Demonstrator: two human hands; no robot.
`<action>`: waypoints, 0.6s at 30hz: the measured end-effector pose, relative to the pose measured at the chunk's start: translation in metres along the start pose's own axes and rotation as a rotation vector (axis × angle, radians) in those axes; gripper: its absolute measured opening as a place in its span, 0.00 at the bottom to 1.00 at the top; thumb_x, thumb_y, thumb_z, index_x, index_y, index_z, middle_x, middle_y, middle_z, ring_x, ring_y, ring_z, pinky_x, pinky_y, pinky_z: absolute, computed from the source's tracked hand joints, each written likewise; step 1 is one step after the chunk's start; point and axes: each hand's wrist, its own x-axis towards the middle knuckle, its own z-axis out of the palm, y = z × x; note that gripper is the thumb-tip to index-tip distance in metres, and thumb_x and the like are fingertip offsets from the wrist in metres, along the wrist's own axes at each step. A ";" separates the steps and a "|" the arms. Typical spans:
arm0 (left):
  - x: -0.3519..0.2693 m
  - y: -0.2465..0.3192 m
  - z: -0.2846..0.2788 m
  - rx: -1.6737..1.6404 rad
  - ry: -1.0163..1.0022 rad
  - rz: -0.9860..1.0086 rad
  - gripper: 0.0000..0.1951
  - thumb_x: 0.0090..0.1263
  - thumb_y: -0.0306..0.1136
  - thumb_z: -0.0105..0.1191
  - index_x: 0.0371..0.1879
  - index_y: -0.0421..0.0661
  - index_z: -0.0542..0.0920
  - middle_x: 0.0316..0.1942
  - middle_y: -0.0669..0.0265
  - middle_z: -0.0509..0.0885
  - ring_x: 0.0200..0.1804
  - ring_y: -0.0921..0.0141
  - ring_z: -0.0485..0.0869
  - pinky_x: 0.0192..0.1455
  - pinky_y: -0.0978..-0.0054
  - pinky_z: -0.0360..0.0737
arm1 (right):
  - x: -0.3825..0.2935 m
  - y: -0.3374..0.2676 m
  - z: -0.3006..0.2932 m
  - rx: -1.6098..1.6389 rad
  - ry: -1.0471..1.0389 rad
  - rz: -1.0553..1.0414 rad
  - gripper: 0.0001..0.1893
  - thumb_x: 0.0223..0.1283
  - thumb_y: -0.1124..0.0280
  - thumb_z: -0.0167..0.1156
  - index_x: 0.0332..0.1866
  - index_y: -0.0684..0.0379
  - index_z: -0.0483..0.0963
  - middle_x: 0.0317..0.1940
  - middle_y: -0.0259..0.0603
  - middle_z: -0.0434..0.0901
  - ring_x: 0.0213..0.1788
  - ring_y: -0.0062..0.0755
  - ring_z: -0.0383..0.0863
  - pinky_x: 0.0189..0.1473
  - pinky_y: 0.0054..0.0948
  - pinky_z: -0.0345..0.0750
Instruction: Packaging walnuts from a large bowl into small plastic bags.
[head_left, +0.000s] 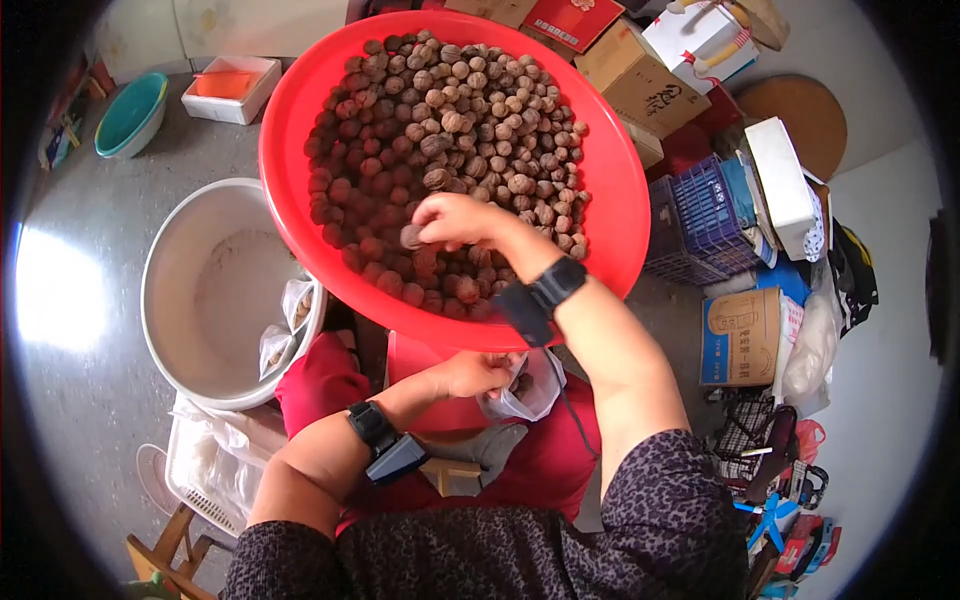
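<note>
A wide red plastic basin (615, 225) stands before me, heaped with walnuts (480, 112) in their shells. Over its near side, my right hand (461, 221) pinches a single walnut (411, 237) between thumb and fingers. My left hand (476, 375) is below the basin's near rim, gripping the edge of a clear plastic bag (536, 394). Some walnuts (523, 385) show inside the bag's mouth. The bag hangs in front of my lap, beside a red surface (420, 367) under the basin.
At the left, a large whitish tub (202, 300) holds filled plastic bags (292, 307). Below it lies a white basket (195, 480) of plastic bags. A teal basin (131, 116) and a white foam box (251, 105) sit farther back. Cardboard boxes (645, 79) and purple crates (701, 214) crowd the right.
</note>
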 end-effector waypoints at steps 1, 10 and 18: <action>0.000 -0.001 0.000 0.000 0.001 0.003 0.08 0.56 0.23 0.45 0.36 0.42 0.70 0.24 0.72 0.71 0.24 0.78 0.71 0.26 0.81 0.72 | -0.015 -0.001 -0.005 0.239 -0.050 0.002 0.10 0.46 0.73 0.51 0.36 0.63 0.69 0.30 0.37 0.73 0.33 0.24 0.75 0.29 0.19 0.73; -0.001 0.003 -0.001 0.036 0.043 -0.072 0.12 0.54 0.20 0.43 0.38 0.42 0.69 0.26 0.69 0.72 0.26 0.76 0.73 0.28 0.80 0.73 | -0.135 0.026 0.006 0.848 0.080 -0.207 0.15 0.43 0.80 0.50 0.41 0.63 0.66 0.35 0.39 0.72 0.36 0.28 0.74 0.34 0.25 0.76; -0.001 0.011 0.002 0.041 0.036 0.011 0.08 0.54 0.21 0.43 0.33 0.44 0.68 0.22 0.73 0.70 0.20 0.80 0.71 0.23 0.84 0.69 | -0.214 0.035 0.061 -0.146 0.283 -0.110 0.13 0.36 0.82 0.50 0.33 0.64 0.69 0.30 0.38 0.71 0.34 0.28 0.71 0.36 0.26 0.69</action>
